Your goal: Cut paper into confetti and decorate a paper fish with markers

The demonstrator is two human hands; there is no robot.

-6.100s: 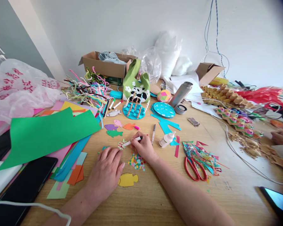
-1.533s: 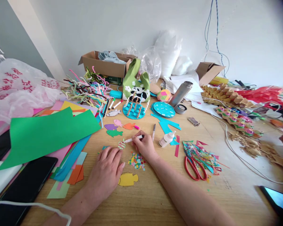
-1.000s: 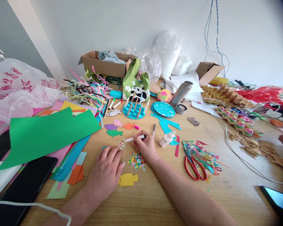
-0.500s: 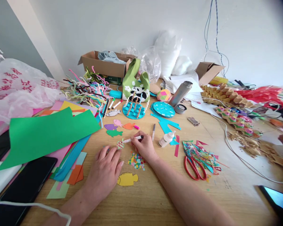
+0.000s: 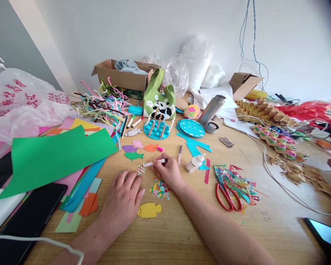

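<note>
A white marker (image 5: 159, 161) is pinched in my right hand (image 5: 169, 172), its tip on a small pale green paper fish (image 5: 141, 168) with red lines. My left hand (image 5: 124, 195) lies flat with fingers stretched, the fingertips at the lower edge of that fish. Just beyond are a green paper fish (image 5: 134, 156), a purple one (image 5: 129, 148), a pink one (image 5: 138, 144) and an orange one (image 5: 150, 147). A yellow paper fish (image 5: 149, 210) sits beside my left thumb. Small coloured paper dots (image 5: 160, 188) are heaped between my hands.
Right of my hands are a glue bottle (image 5: 195, 163), a pen (image 5: 180, 154), red-handled scissors (image 5: 228, 197) and paper scraps (image 5: 237, 184). Green paper sheets (image 5: 60, 158) lie at left. A steel flask (image 5: 212, 109) leans behind blue discs (image 5: 191, 128). A phone (image 5: 322, 233) rests at lower right.
</note>
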